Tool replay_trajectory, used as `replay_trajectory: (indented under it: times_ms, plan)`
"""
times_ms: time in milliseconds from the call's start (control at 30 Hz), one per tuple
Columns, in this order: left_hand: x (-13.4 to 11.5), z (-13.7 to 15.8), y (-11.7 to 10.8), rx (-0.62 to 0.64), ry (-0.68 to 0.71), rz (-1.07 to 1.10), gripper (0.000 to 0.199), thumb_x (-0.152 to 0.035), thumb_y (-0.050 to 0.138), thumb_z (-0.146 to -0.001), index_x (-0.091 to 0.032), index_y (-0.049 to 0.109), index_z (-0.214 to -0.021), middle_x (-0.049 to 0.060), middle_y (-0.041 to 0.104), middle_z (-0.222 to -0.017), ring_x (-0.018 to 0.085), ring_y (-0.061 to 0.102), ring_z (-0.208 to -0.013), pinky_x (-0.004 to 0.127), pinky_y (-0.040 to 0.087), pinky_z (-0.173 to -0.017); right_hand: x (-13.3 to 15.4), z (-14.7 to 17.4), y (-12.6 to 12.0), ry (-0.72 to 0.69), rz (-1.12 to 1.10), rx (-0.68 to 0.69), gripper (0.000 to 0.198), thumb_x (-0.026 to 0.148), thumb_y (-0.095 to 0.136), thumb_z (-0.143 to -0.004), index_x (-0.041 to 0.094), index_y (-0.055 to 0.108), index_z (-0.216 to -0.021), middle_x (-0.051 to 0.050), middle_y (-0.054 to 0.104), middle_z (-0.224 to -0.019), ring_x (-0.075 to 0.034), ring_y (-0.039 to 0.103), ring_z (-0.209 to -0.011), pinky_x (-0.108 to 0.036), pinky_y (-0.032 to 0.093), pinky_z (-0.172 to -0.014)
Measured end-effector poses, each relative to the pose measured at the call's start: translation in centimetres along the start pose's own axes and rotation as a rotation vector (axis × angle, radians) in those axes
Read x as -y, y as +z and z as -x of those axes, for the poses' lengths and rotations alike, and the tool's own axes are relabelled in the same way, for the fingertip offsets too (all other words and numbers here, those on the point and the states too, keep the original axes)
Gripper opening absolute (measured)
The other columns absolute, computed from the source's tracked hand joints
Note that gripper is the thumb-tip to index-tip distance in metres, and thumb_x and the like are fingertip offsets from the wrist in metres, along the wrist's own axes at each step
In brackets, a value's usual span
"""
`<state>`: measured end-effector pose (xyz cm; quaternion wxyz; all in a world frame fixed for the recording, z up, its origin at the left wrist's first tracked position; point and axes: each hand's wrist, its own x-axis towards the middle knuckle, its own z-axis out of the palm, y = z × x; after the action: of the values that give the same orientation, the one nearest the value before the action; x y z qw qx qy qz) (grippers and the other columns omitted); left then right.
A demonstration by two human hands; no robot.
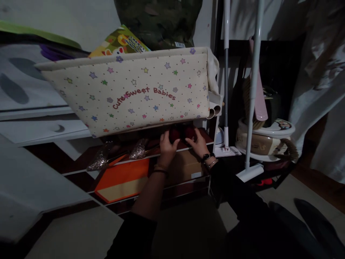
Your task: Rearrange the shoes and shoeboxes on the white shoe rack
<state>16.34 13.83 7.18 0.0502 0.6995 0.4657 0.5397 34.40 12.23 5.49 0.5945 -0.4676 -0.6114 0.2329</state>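
Observation:
In the dim light, my left hand [167,148] curls around the left one of a pair of dark red shoes [174,134] on a shelf under a fabric bin. My right hand [198,144], with a watch and bracelet at its wrist, has its fingers round the right shoe [189,133]. The shoes' far ends are lost in shadow. Left of my hands, glittery silver shoes [138,150] rest on the same shelf. Below sit a brown cardboard box [185,165] and an orange box [122,178].
Above my hands juts the star-printed fabric bin [151,79], holding a picture book [121,41]. To the right stand a white-headed mop [226,149], another long pole [253,79], a pink-handled brush [259,90] and a beige potty-like seat [261,142]. White drawers [45,131] are at left.

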Motion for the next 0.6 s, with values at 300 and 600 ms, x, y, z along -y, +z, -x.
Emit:
replay_trajectory:
  times_ms: [300, 600]
  plan:
    - [1.8, 8.1, -10.1, -0.268, 0.156, -0.097, 0.059, -0.043, 0.069, -0.09, -0.018, 0.053, -0.14, 0.017, 0.058, -0.137, 0.03, 0.053, -0.133, 0.051, 0.044, -0.115, 4.7, 7.7, 2.9, -0.544, 0.236, -0.128, 0.034, 0.024, 0.052, -0.102, 0.02, 0.059, -0.134, -0.011, 0.066, -0.11, -0.025, 0.062, -0.104, -0.042, 0.052, -0.096]
    - [10.2, 7.9, -23.2, -0.435, -0.789, -0.307, 0.098, -0.057, 0.084, -0.065, -0.011, 0.048, -0.144, 0.024, 0.042, -0.146, 0.047, 0.035, -0.143, 0.068, 0.03, -0.117, 10.4, 6.0, 14.3, -0.48, 0.731, 0.337, 0.082, 0.042, 0.075, -0.09, 0.031, 0.039, -0.163, -0.017, 0.057, -0.133, -0.035, 0.052, -0.122, -0.049, 0.041, -0.108]
